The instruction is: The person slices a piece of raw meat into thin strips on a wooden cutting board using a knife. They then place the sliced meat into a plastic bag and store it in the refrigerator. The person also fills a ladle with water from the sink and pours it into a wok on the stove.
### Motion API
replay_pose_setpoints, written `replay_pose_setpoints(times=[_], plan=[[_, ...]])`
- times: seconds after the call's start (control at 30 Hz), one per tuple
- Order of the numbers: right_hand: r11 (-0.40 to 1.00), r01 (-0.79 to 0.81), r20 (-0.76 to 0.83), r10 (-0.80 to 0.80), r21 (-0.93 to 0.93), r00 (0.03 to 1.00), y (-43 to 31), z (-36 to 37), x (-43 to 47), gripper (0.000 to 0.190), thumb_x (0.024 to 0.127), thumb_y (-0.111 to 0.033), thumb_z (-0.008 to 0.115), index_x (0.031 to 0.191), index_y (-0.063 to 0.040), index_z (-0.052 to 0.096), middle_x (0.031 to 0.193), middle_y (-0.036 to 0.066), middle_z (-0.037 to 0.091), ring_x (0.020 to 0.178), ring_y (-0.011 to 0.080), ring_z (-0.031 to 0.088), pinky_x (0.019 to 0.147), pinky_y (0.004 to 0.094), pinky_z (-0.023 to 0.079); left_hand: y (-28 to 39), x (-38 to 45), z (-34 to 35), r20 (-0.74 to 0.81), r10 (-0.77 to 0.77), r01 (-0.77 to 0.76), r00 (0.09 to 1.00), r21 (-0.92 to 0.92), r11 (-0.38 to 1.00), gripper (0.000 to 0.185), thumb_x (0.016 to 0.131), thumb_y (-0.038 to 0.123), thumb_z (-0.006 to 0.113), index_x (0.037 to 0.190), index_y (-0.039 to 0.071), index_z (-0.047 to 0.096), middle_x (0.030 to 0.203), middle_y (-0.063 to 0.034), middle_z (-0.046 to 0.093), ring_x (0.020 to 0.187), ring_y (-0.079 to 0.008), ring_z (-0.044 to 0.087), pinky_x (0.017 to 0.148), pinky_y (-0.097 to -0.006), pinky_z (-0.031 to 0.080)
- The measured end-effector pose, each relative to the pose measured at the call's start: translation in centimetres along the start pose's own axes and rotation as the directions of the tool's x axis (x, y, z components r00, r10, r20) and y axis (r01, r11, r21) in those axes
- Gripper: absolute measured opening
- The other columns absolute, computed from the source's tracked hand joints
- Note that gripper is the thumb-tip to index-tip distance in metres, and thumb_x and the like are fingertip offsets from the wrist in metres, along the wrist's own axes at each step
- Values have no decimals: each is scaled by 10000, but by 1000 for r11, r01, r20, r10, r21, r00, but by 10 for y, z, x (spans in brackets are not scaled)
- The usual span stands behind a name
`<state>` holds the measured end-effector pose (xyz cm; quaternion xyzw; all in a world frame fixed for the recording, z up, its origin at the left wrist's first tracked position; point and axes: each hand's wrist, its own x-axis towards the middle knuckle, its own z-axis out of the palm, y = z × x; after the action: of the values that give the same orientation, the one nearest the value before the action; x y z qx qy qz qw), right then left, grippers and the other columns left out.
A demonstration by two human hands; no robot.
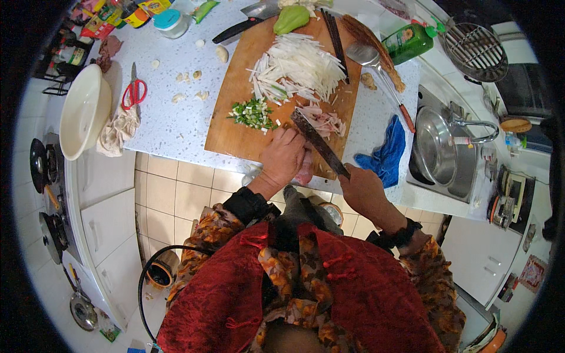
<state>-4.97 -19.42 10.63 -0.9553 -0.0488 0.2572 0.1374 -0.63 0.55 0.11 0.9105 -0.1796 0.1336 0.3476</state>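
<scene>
My right hand (pixel 364 189) grips the handle of a dark-bladed kitchen knife (pixel 318 143). Its blade slants up and left over the wooden cutting board (pixel 238 137). Under the curled fingers of my left hand (pixel 283 154) a piece of raw meat (pixel 305 168) is held at the board's near edge, close beside the blade. Sliced raw meat (pixel 325 121) lies just beyond the knife. A large heap of pale shredded vegetable (pixel 300 66) covers the board's middle. Chopped green onion (pixel 252 114) sits left of my left hand.
At the board's far end are a green chayote (pixel 291 20), a second knife (pixel 238 30) and chopsticks (pixel 336 46). Rightward are a metal spatula (pixel 364 54), a blue cloth (pixel 388 154) and a sink (pixel 437 145). Red-handled scissors (pixel 133 92) and a cream basin (pixel 84 114) stand left.
</scene>
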Motion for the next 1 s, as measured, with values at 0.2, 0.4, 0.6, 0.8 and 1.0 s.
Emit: replay_pose_setpoints(times=[0.2, 0.4, 0.6, 0.8, 1.0], plan=[[999, 19, 121, -14, -37, 993, -1, 14, 39, 325, 875, -258, 566, 1083, -8, 582, 782, 240, 650, 726, 419, 651, 654, 525, 519, -1, -1, 8, -24, -51, 52, 998, 49, 997, 139, 710, 153, 633, 848, 153, 616, 879, -20, 538, 900, -250, 539, 685, -357, 505], [994, 85, -22, -84, 69, 996, -9, 31, 69, 409, 844, -315, 624, 1178, -88, 561, 777, 230, 655, 735, 409, 665, 653, 509, 533, -3, 2, 8, -76, -33, 37, 997, 54, 998, 141, 708, 166, 632, 848, 169, 616, 860, -17, 537, 875, -241, 543, 668, -357, 500], [1000, 1, -15, -1, 4, 1000, -4, 12, 45, 296, 883, -307, 565, 1034, -57, 611, 773, 241, 649, 737, 430, 646, 648, 511, 516, 2, -2, 7, -49, -98, 93, 994, -90, 992, 154, 721, 109, 600, 872, 96, 627, 839, -102, 562, 842, -329, 522, 712, -413, 425], [1000, 3, 15, -2, -31, 1000, -6, -7, 8, 298, 924, -277, 518, 977, -8, 635, 790, 218, 661, 718, 422, 653, 640, 496, 538, 0, -1, 5, -29, -66, 66, 997, 1, 998, 179, 710, 132, 627, 888, 135, 602, 908, -35, 540, 927, -276, 528, 685, -373, 499], [999, -35, 164, 37, -14, 986, -4, -3, 36, 314, 890, -263, 547, 1019, 19, 595, 807, 269, 636, 779, 445, 635, 679, 523, 506, 5, -1, 8, -105, -108, 107, 989, -20, 994, 183, 699, 141, 655, 871, 148, 593, 884, -36, 535, 892, -279, 534, 679, -373, 492]])
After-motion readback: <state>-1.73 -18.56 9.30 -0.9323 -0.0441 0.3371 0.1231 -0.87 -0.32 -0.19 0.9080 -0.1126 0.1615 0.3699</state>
